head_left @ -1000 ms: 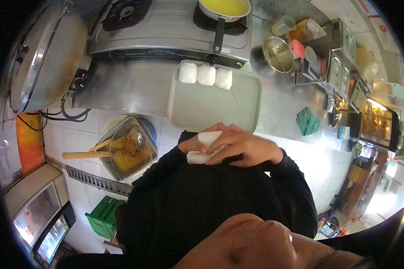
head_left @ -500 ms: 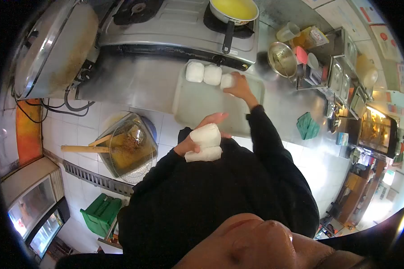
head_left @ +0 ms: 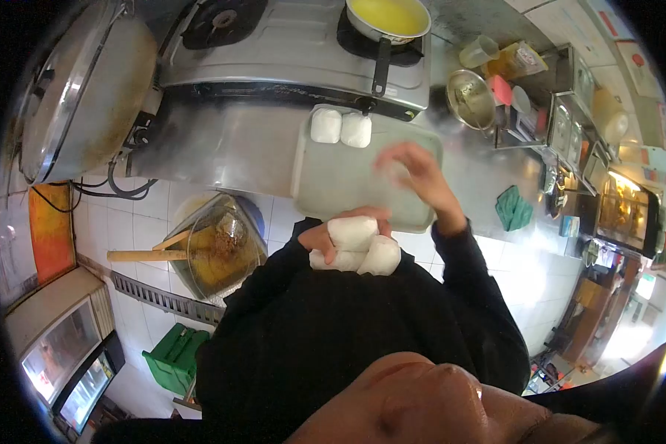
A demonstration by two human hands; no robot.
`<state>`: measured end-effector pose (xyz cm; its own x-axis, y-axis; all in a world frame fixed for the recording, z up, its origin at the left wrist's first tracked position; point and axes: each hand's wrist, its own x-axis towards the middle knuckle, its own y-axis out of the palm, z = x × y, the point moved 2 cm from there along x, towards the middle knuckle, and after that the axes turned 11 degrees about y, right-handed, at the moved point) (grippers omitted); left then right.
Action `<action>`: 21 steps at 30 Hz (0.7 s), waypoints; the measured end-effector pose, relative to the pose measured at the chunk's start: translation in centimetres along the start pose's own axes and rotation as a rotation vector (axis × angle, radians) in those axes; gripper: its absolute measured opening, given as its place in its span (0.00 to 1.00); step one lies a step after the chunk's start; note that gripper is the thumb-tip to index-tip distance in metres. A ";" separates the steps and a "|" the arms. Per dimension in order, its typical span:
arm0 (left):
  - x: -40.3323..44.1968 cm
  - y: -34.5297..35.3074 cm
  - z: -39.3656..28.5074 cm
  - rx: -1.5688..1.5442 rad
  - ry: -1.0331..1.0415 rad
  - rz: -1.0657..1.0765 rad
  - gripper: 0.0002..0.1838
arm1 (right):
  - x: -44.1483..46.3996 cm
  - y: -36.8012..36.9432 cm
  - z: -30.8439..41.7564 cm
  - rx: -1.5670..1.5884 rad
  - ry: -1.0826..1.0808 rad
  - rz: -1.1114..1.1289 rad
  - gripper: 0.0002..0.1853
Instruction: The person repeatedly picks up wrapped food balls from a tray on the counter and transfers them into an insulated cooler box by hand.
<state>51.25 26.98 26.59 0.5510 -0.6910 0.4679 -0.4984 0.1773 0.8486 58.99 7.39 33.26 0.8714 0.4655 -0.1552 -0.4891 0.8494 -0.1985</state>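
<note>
My left hand (head_left: 318,238) is wrapped round a small stack of soft-looking white rounded blocks (head_left: 351,232), held close against my chest. Three of them show there, the rightmost white block (head_left: 381,256) tilted beside the others. Above the pale tray (head_left: 333,174) hovers my right hand (head_left: 414,169), somewhat blurred, its fingers loosely curved and apart with nothing in them. Two more white blocks (head_left: 340,128) lie side by side along the tray's far edge. I cannot tell what the blocks are made of.
Behind the tray stands a gas stove (head_left: 288,44) with a pan (head_left: 389,18) of yellow contents, its handle pointing towards me. A steel bowl (head_left: 471,100) and green cloth (head_left: 513,209) are to the right. A large lidded cooker (head_left: 100,96) and a fryer-like vat (head_left: 226,248) are left.
My right hand has taken the third white block from the tray and drawn back. That block now rests with those in my left hand, leaving two on the tray.
</note>
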 end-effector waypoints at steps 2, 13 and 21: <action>-0.3 -0.5 0.3 0.023 -0.012 0.057 0.64 | 5.7 0.6 -7.1 -0.195 0.183 -0.302 0.33; -1.5 0.6 -1.4 0.087 0.090 -0.088 0.62 | 9.2 2.4 -13.3 -0.222 0.400 -0.248 0.47; -0.1 0.1 -1.8 0.039 -0.096 -0.068 0.59 | -3.1 4.6 11.0 -0.534 -0.216 0.532 0.46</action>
<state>52.41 28.30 27.08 0.5189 -0.7648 0.3819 -0.4883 0.1015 0.8668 54.49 12.64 43.41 0.4760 0.8609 -0.1797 -0.7480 0.2889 -0.5975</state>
